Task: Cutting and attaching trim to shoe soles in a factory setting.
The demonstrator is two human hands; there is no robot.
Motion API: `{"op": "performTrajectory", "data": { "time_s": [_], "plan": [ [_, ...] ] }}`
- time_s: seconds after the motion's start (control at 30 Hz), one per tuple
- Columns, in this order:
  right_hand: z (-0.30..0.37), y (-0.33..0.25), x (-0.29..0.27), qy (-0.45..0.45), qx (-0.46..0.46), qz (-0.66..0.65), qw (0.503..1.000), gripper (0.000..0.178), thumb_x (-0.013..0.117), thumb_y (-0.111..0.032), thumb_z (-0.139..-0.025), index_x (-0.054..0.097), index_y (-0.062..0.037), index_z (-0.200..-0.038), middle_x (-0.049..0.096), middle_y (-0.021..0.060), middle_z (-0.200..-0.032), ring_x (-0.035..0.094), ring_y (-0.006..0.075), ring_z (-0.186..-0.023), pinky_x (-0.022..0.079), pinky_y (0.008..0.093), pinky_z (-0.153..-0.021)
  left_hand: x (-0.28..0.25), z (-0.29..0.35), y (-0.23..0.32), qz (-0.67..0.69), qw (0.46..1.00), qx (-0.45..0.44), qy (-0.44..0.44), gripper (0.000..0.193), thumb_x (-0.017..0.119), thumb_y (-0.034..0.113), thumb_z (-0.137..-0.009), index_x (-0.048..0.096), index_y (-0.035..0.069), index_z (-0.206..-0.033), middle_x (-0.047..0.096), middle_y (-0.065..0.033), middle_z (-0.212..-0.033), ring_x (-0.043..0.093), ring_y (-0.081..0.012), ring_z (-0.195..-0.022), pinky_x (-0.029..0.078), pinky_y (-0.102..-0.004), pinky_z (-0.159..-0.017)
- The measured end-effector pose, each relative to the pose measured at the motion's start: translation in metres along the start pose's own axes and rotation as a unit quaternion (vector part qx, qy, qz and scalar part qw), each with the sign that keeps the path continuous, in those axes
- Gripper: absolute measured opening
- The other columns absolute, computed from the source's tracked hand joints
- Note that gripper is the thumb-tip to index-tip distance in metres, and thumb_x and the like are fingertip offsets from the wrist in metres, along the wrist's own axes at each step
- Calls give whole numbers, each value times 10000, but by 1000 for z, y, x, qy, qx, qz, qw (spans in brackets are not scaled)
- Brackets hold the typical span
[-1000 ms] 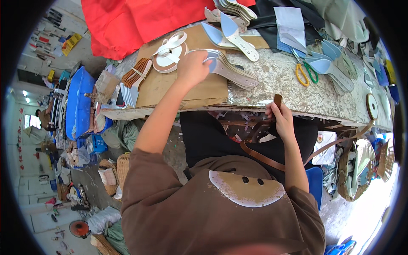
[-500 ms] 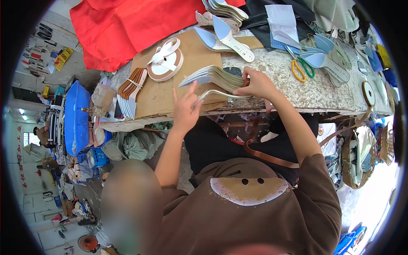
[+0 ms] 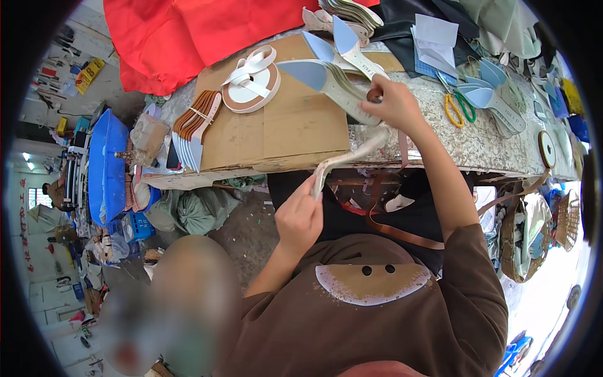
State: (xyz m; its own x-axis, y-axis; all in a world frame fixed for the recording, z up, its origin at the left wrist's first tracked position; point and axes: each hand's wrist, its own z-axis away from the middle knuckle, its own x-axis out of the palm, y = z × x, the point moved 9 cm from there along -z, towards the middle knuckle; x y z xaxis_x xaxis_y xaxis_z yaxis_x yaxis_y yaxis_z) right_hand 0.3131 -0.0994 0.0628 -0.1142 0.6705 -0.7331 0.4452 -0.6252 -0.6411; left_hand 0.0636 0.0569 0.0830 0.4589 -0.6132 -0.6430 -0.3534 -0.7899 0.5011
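Observation:
My left hand (image 3: 298,220) is closed on one end of a single curved shoe insole (image 3: 345,158), held just off the bench's near edge. That insole is slightly blurred and stands apart from the others. Above the bench, my right hand (image 3: 399,103) grips the narrow end of a stack of insoles (image 3: 336,85), pale with a bluish face at the wide end. Two loose insoles (image 3: 358,56) rest just beyond the stack. To the left lies a bundle of brown-edged insoles (image 3: 200,122), bound with a band.
Brown cardboard (image 3: 282,135) covers part of the worn bench (image 3: 421,147). A white strap roll (image 3: 251,81) and red fabric (image 3: 207,38) lie at the left. Scissors with yellow and green handles (image 3: 453,112) and more insoles (image 3: 499,103) are at the right. A brown strap (image 3: 402,234) crosses my lap.
My left hand has drawn one insole toward my body, away from the stack. My right hand has raised the stack and turned it so its bluish face shows.

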Motion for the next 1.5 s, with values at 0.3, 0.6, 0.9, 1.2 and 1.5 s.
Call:
{"op": "performTrajectory", "data": {
  "time_s": [0.3, 0.6, 0.9, 1.2, 1.5],
  "plan": [
    [-11, 44, -74, 165, -61, 145, 974, 380, 670, -355, -878, 522, -11, -813, 614, 90, -684, 585, 267, -623, 443, 377, -583, -41, 19, -32, -11, 996, -84, 26, 94, 639, -19, -843, 571, -33, -780, 697, -179, -962, 672, -312, -739, 524, -345, -646],
    [87, 12, -108, -12, 112, -492, 863, 276, 511, -291, -1000, 554, -84, -823, 554, -2, -697, 510, 52, -575, 359, 199, -471, 38, -73, -29, 79, 990, -49, -102, 87, 630, 97, -886, 638, 11, -875, 619, -160, -779, 609, -355, -712, 472, -392, -620],
    [35, 42, -27, -155, 52, -245, 956, 254, 653, -62, -884, 594, -9, -1125, 663, 53, -838, 611, 80, -657, 478, 225, -553, 167, -120, -25, -101, 968, -11, -230, 148, 641, 184, -875, 581, 75, -954, 649, -170, -765, 638, -404, -771, 485, -511, -650],
    [25, 62, -7, -165, 52, -384, 907, 172, 703, -38, -832, 721, 21, -993, 727, 100, -951, 682, 151, -903, 522, 282, -877, 155, -122, -25, -16, 988, -56, -141, 177, 637, 125, -865, 571, 106, -1028, 680, -165, -801, 655, -389, -757, 485, -485, -629],
    [12, 56, 14, -190, 14, -324, 927, 179, 728, -41, -816, 732, 20, -985, 730, 96, -911, 680, 136, -854, 530, 267, -834, 156, -110, -31, -25, 994, -47, -92, 101, 599, 119, -891, 551, 126, -980, 647, -123, -702, 643, -368, -649, 464, -494, -562]
  ]
}}
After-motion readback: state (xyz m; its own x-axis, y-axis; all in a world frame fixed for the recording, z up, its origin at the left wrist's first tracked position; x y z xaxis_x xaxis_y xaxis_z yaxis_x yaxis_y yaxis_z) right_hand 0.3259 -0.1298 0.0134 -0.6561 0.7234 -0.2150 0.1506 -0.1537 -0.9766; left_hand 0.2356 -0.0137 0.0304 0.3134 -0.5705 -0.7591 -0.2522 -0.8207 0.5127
